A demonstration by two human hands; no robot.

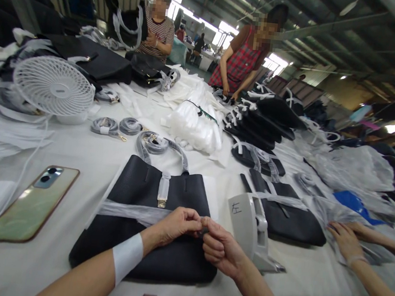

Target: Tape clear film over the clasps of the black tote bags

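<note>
A black handbag [143, 189] lies flat on the white table [77, 154] right in front of me, its handles and clasp wrapped in clear plastic. My left hand [175, 223] and my right hand [220, 249] meet over the bag's right side. Both are pinched together on a small dark item I cannot make out, at their fingertips. A strip of clear film [130, 211] runs across the bag under my left wrist. White bands sit on both my wrists.
A phone [32, 203] lies at the left, a small white fan [54, 86] behind it. A grey tool [252, 229] stands right of my hands. Another person's hands [348, 239] work plastic at the right. Stacked black bags [267, 122], white wrapping and two standing people fill the far side.
</note>
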